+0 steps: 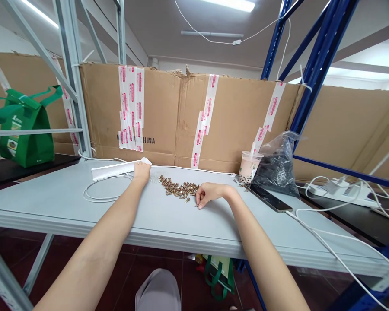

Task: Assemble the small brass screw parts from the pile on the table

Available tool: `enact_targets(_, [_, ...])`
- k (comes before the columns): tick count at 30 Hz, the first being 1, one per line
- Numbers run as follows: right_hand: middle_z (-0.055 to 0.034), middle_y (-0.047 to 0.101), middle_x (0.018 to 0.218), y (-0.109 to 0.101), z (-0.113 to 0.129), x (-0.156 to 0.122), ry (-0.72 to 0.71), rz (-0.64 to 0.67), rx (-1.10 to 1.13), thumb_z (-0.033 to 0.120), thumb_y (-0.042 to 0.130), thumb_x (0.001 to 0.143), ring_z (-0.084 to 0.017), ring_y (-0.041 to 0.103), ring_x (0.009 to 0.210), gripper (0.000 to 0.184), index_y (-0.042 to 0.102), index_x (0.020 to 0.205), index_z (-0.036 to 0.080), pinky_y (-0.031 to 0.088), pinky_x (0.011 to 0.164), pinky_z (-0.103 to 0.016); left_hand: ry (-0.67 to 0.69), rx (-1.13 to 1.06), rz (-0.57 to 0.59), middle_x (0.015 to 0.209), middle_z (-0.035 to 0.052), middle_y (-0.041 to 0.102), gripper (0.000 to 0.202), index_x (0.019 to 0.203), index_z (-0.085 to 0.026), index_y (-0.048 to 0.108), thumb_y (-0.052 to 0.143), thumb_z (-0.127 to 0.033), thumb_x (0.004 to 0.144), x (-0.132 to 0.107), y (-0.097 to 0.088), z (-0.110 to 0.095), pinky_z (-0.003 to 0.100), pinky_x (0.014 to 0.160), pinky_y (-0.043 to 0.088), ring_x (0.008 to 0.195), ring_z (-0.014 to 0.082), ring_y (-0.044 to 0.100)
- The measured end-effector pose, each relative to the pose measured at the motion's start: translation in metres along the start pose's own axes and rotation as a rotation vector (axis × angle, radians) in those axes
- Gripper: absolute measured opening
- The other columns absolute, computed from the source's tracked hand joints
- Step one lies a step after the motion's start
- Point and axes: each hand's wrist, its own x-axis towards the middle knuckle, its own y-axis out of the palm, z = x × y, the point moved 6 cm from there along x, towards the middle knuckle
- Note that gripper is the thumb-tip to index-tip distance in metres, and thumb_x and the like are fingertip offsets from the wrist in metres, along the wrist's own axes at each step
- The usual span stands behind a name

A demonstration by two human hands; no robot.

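Observation:
At the back of the grey table, my left hand (142,171) is closed around the right end of a long white folded strip (112,171), perhaps card or plastic. Its fingertips are partly hidden from me. Thumb and fingers of my right hand (210,194) pinch a small brass-coloured screw (196,206) low over the tabletop. Beside that hand, to its left, spreads a loose pile of similar brass screws (178,188). A small clear, crumpled-looking patch (154,177) lies between my left hand and the pile.
A white cable (92,196) loops left of my left arm. To the right are a phone (269,198), a bubble tea cup (248,167), several scattered screws and a plastic bag of dark pieces (276,168). Cardboard (162,112) walls the back; cables trail over the right edge.

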Motion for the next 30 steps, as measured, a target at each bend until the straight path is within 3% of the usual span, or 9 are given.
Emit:
enact_targets(4, [0.0010, 0.054, 0.059, -0.005, 0.010, -0.009, -0.041, -0.043, 0.174, 0.040, 0.066, 0.057, -0.007, 0.041, 0.052, 0.031, 0.065, 0.075, 0.015, 0.031, 0.046, -0.019, -0.019, 0.044, -0.015, 0.092, 0.0184, 0.060, 0.025, 0.088, -0.008, 0.061, 0.041, -0.007, 0.072, -0.001, -0.004, 0.002, 0.038, 0.081, 0.023, 0.095, 0.0278, 0.047])
enact_targets(8, [0.0025, 0.051, 0.057, -0.005, 0.015, -0.018, -0.077, 0.019, 0.323, 0.039, 0.067, 0.058, -0.004, 0.035, 0.047, 0.031, 0.063, 0.075, 0.014, 0.029, 0.045, -0.019, -0.066, -0.004, -0.151, 0.087, 0.0183, 0.061, 0.024, 0.084, -0.009, 0.063, 0.041, -0.011, 0.074, -0.003, -0.024, -0.001, 0.039, 0.080, 0.024, 0.094, 0.0290, 0.047])
enact_targets(11, [0.0028, 0.050, 0.057, -0.006, 0.014, -0.019, -0.101, 0.027, 0.387, 0.038, 0.066, 0.059, -0.003, 0.033, 0.045, 0.029, 0.061, 0.074, 0.013, 0.027, 0.043, -0.019, -0.066, -0.155, -0.242, 0.085, 0.0143, 0.063, 0.024, 0.081, -0.014, 0.065, 0.043, -0.023, 0.077, -0.006, -0.042, -0.017, 0.040, 0.079, 0.028, 0.093, 0.0288, 0.049])
enact_targets(13, [0.0027, 0.050, 0.057, -0.008, 0.012, -0.018, -0.122, -0.002, 0.425, 0.038, 0.064, 0.061, -0.003, 0.034, 0.044, 0.028, 0.060, 0.073, 0.013, 0.025, 0.041, -0.019, -0.037, -0.311, -0.239, 0.083, 0.0096, 0.065, 0.024, 0.081, -0.019, 0.067, 0.045, -0.029, 0.077, -0.007, -0.049, -0.035, 0.038, 0.077, 0.031, 0.088, 0.0262, 0.052])
enact_targets(17, [0.0036, 0.048, 0.054, -0.014, 0.000, -0.015, -0.096, -0.132, 0.495, 0.037, 0.061, 0.063, -0.004, 0.040, 0.042, 0.025, 0.057, 0.071, 0.013, 0.022, 0.040, -0.018, 0.120, -0.691, -0.122, 0.082, 0.0036, 0.067, 0.021, 0.078, -0.021, 0.068, 0.053, -0.035, 0.072, -0.011, -0.051, -0.081, 0.030, 0.071, 0.038, 0.078, 0.0197, 0.057])
enact_targets(22, [0.0018, 0.051, 0.055, -0.020, -0.016, -0.011, -0.015, -0.282, 0.504, 0.034, 0.058, 0.062, -0.007, 0.047, 0.046, 0.020, 0.056, 0.067, 0.015, 0.023, 0.040, -0.019, 0.359, -1.105, 0.084, 0.076, 0.0038, 0.067, 0.022, 0.074, -0.016, 0.068, 0.061, -0.035, 0.065, -0.024, -0.052, -0.123, 0.026, 0.068, 0.042, 0.074, 0.0169, 0.058])
enact_targets(26, [-0.0003, 0.054, 0.060, -0.027, -0.022, -0.010, 0.020, -0.434, 0.443, 0.030, 0.053, 0.065, -0.007, 0.044, 0.047, 0.016, 0.056, 0.062, 0.015, 0.026, 0.044, -0.022, 0.521, -1.225, 0.216, 0.075, 0.0056, 0.067, 0.025, 0.074, -0.013, 0.068, 0.061, -0.035, 0.065, -0.039, -0.054, -0.141, 0.026, 0.067, 0.042, 0.071, 0.0163, 0.058])
enact_targets(30, [-0.0002, 0.053, 0.059, -0.033, -0.025, -0.011, 0.032, -0.558, 0.406, 0.026, 0.050, 0.063, -0.007, 0.041, 0.048, 0.014, 0.056, 0.058, 0.015, 0.027, 0.045, -0.021, 0.558, -1.216, 0.243, 0.073, 0.0058, 0.067, 0.026, 0.074, -0.012, 0.068, 0.060, -0.035, 0.066, -0.046, -0.055, -0.149, 0.025, 0.063, 0.041, 0.066, 0.0150, 0.056])
